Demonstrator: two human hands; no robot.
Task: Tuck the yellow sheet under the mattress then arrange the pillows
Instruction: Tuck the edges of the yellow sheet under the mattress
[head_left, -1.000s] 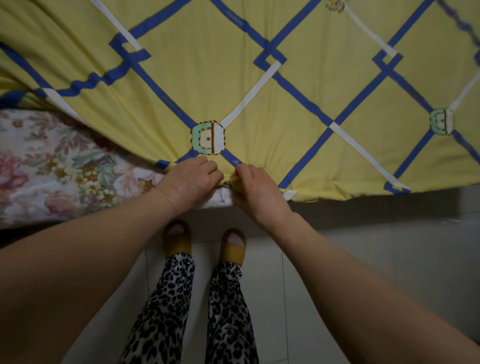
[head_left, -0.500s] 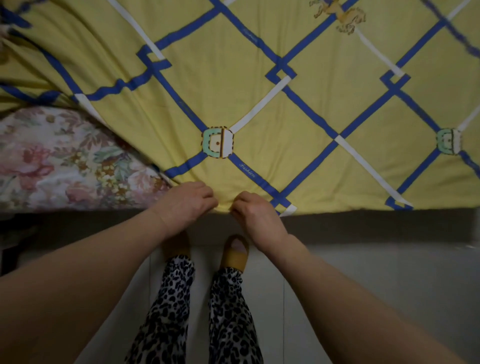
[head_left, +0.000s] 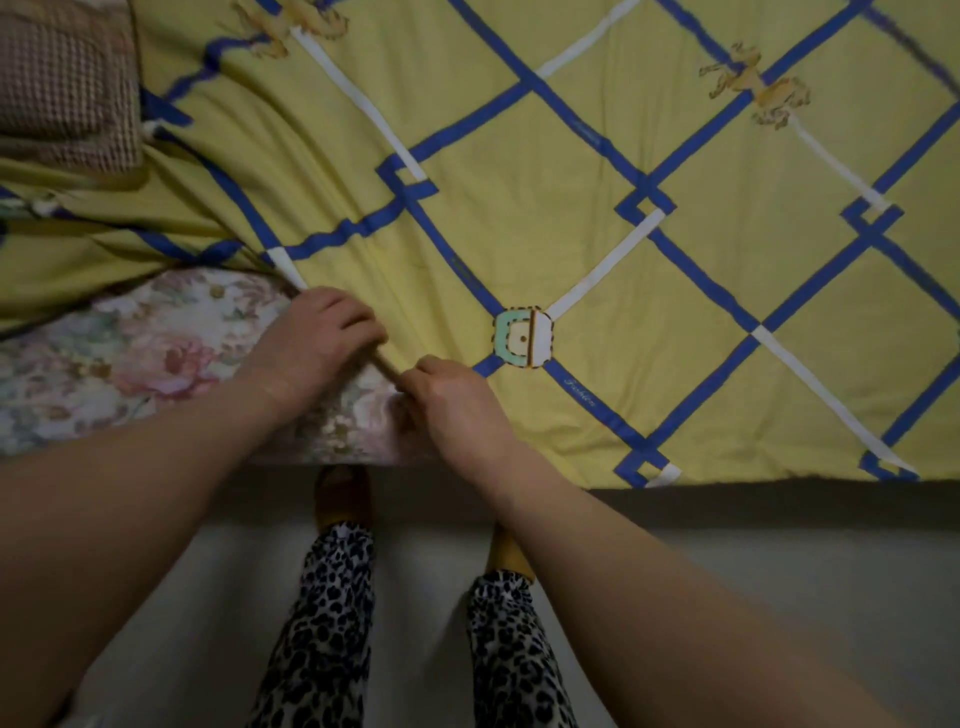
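1. Down at the bed edge, your left hand (head_left: 317, 345) and right hand (head_left: 457, 410) sit close together, each grip curled tight on the folded hem of the yellow sheet (head_left: 597, 171).
2. That hem runs diagonally between your two hands, just left of the small mint-and-white patch (head_left: 522, 338) printed on the sheet.
3. Right of the patch, the yellow sheet lies spread flat over the bed, its blue and white diamond bands reaching to the bed's near edge, where the fabric hangs just over the side.
4. Left of the patch, the sheet is pulled back and rumpled, leaving the floral mattress (head_left: 114, 358) bare under your left wrist.
5. Far up and left of the patch, a brownish waffle-textured pillow (head_left: 67, 83) rests on the creased sheet at the frame's corner.
6. Below the patch, past the bed edge, you stand on a pale floor (head_left: 779, 597) in leopard-print trousers (head_left: 322, 634) and mustard slippers (head_left: 343, 493), toes tucked close to the bed's shadowed side.
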